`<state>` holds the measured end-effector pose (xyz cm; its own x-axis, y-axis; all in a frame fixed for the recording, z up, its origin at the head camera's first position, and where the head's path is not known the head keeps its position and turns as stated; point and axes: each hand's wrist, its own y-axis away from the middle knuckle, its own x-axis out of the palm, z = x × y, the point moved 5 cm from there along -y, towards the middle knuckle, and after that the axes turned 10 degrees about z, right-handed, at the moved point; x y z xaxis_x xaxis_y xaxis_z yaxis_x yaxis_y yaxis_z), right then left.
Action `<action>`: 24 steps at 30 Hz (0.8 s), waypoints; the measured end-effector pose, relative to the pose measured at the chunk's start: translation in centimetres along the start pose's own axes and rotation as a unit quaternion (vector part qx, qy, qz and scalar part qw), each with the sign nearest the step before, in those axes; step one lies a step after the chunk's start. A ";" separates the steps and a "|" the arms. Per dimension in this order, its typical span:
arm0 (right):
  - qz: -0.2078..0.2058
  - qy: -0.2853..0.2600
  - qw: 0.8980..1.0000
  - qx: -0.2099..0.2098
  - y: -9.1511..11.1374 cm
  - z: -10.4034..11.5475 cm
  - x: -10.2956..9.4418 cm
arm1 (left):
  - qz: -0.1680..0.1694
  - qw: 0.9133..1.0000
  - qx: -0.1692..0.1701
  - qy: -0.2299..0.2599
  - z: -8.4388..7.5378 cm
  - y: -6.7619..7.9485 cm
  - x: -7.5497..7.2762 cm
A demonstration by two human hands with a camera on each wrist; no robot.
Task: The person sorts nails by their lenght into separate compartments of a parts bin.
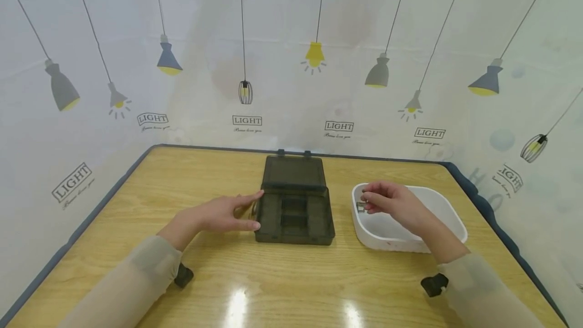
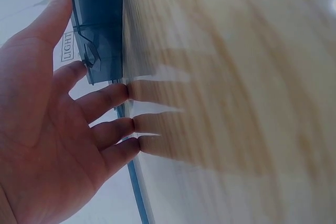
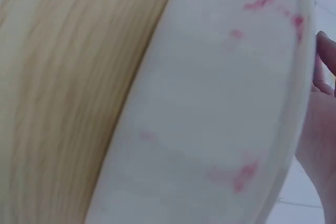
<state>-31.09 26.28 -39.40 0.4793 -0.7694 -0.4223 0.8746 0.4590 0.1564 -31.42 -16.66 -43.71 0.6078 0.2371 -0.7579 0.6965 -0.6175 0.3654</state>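
A dark translucent plastic case lies on the table with its lid swung back. My left hand touches its left side, thumb and forefinger spread apart. In the left wrist view, the other fingers of my left hand extend loosely towards the tabletop. Over the left part of a white basin, my right hand has its fingers bent close together. A small shiny metallic piece shows by the fingertips; whether they pinch it is unclear. In the right wrist view, the basin wall hides most of that hand.
The case has several inner compartments, with darker ones in the middle. Red smudges mark the basin's outside. Wood-grain tabletop lies in front of and between case and basin. A white sheet printed with lamps hangs behind the table.
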 end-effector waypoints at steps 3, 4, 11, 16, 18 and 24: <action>0.006 -0.022 1.000 -0.013 -0.4 0.8 0.8 | -0.002 1.000 0.002 -0.001 0.1 0.0 0.0; 0.008 -0.028 0.999 -0.017 -0.6 1.1 1.0 | -0.003 1.000 0.002 -0.002 0.1 0.0 0.0; 0.015 -0.044 0.999 -0.019 -2.1 2.7 3.0 | -0.004 1.000 0.000 -0.001 0.2 0.1 0.1; 0.016 -0.030 0.999 -0.020 -2.8 3.5 4.0 | -0.003 1.000 -0.003 0.001 0.4 -0.1 0.2; 0.018 -0.037 0.999 -0.018 -3.1 3.7 4.3 | -0.003 1.000 -0.003 0.000 0.4 -0.1 0.1; 0.025 -0.060 0.998 -0.013 -4.0 3.6 4.9 | -0.001 1.000 -0.003 -0.002 0.3 -0.1 0.1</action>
<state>-32.02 19.09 -38.87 0.5291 -0.7921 -0.3044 0.8478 0.5083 0.1508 -31.58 -16.80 -43.97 0.6042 0.2356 -0.7612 0.7004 -0.6125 0.3663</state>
